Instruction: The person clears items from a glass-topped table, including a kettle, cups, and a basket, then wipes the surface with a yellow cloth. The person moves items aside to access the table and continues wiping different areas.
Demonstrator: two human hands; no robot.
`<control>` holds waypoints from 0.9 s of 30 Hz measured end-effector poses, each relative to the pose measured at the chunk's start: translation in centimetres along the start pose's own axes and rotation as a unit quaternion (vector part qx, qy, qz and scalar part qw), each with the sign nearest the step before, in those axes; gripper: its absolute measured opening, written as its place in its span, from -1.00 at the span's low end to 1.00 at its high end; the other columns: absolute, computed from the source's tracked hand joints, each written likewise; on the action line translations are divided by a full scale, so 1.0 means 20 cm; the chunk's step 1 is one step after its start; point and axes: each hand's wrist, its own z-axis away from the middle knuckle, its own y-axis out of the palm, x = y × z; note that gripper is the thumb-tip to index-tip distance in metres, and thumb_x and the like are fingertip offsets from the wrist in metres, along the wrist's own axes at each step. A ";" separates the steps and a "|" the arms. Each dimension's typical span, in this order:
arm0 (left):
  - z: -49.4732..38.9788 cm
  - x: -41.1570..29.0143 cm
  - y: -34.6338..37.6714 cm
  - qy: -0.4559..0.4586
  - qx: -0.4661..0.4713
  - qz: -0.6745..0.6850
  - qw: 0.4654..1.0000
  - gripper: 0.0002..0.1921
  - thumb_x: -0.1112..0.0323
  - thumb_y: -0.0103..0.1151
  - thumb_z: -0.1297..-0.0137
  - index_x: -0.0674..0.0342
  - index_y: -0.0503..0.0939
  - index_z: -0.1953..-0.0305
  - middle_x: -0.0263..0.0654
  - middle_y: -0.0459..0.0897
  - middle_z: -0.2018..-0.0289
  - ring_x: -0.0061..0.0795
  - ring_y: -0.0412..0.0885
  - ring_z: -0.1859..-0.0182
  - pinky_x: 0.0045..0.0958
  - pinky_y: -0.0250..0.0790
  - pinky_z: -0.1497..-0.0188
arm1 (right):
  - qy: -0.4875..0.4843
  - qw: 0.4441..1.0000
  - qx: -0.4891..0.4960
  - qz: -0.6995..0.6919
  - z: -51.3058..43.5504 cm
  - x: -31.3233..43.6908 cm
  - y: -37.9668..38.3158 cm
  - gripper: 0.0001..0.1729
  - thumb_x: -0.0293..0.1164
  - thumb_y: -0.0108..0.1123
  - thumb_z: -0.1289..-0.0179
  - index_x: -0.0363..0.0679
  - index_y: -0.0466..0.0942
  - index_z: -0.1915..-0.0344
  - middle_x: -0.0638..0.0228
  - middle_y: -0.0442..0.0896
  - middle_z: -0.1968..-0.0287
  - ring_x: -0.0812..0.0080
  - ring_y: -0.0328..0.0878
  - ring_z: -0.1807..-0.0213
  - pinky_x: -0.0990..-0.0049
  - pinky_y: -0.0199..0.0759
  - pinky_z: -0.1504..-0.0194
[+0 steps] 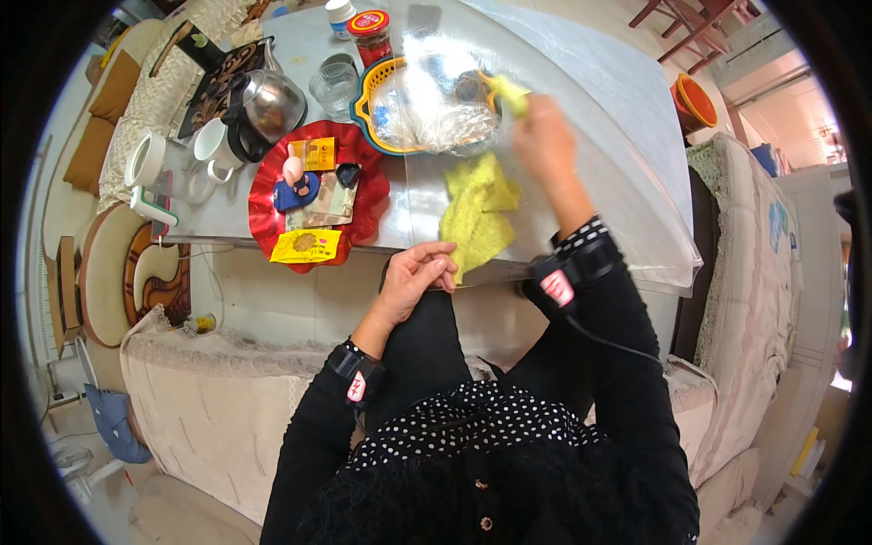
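My right hand (pixel 545 139) is raised over the table, slightly blurred, its fingers closed on a small yellow-green item (pixel 509 94) that I cannot identify. Beside it stands a yellow and teal plastic basket (pixel 371 102) holding clear plastic wrapping (pixel 449 126) and a dark, rough bundle. A crumpled yellow-green cloth (pixel 477 218) lies at the table's near edge. At that edge my left hand (pixel 417 276) has its fingers curled near a sheet of clear plastic (pixel 586 177); whether it pinches the sheet is hard to see.
Left of the basket are a red scalloped tray (pixel 262 197) with small packets, a glass cup (pixel 334 88), a steel kettle (pixel 272 102) and a white mug (pixel 214 146). A red-lidded jar (pixel 371 41) and white bottle (pixel 339 17) stand behind. An orange bucket (pixel 695 102) is at far right.
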 end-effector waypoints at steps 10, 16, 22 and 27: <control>0.01 0.01 -0.01 0.002 0.003 0.000 1.000 -0.65 0.39 0.07 -0.42 0.42 0.45 -0.15 -0.20 0.63 0.22 -0.50 0.63 0.29 -0.50 0.53 0.17 | 0.030 0.974 0.119 -0.188 0.10 0.03 -0.08 -0.57 -0.47 0.13 -0.08 -0.25 0.57 -0.02 0.03 0.65 0.50 0.07 0.62 0.46 0.23 0.49 0.37; 0.00 0.03 0.01 0.000 0.000 0.009 1.000 -0.66 0.42 0.04 -0.42 0.39 0.45 -0.16 -0.22 0.62 0.21 -0.50 0.64 0.28 -0.47 0.55 0.17 | 0.053 0.995 -0.051 0.061 -0.61 -0.25 -0.07 -0.62 -0.37 0.06 -0.09 -0.23 0.64 0.10 -0.02 0.63 0.14 -0.05 0.58 0.11 0.10 0.47 0.06; 0.00 0.03 0.00 0.006 0.001 0.005 1.000 -0.66 0.40 0.08 -0.42 0.39 0.46 -0.15 -0.22 0.64 0.21 -0.47 0.65 0.28 -0.45 0.54 0.14 | -0.051 0.994 -0.068 0.064 -0.88 -0.04 0.33 -0.62 -0.41 0.09 -0.05 -0.11 0.69 0.11 -0.03 0.68 0.26 -0.05 0.63 0.18 0.13 0.50 0.07; 0.00 0.02 -0.01 0.009 0.017 -0.009 1.000 -0.66 0.42 0.07 -0.42 0.39 0.46 -0.16 -0.21 0.65 0.20 -0.46 0.66 0.28 -0.46 0.54 0.14 | -0.164 0.984 0.008 -0.065 -0.71 0.20 0.47 -0.67 -0.50 0.07 -0.08 -0.26 0.67 0.15 -0.03 0.65 0.17 0.00 0.60 0.16 0.22 0.48 0.05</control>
